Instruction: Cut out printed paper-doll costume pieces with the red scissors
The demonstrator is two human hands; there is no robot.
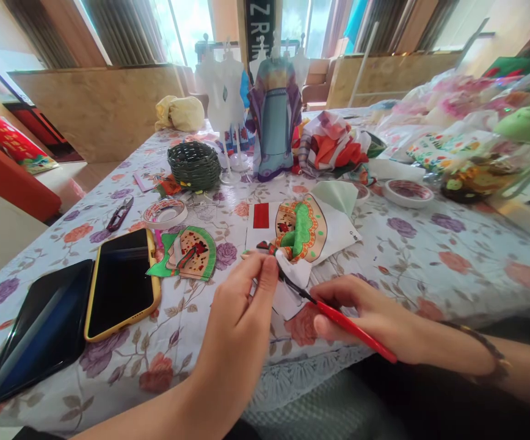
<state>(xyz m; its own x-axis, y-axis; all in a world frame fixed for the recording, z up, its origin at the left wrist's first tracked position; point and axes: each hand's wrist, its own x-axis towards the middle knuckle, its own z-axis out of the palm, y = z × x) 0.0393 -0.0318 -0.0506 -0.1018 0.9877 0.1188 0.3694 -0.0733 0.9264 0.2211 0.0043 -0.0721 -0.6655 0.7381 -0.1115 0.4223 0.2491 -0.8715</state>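
Note:
My left hand (242, 305) pinches the near edge of a white sheet printed with a green, orange and tan pattern (313, 229), by a small dark red and green bow-like part. Whether the sheet is cloth or paper I cannot tell. My right hand (375, 308) grips red-handled scissors (354, 330), their dark blades pointing left at the sheet's white edge beside my left fingertips. How far the blades are apart is unclear. To the left lies a cut-out piece (194, 253) with a green border and the same tan and red print.
Two phones (121, 287) lie at the left, with purple thread snips (119, 214) beyond. Tape rolls (166, 212) flank a dark woven basket (194, 165). Small white dress forms (226, 91), a blue doll gown (278, 119) and bagged fabrics (333, 143) stand behind.

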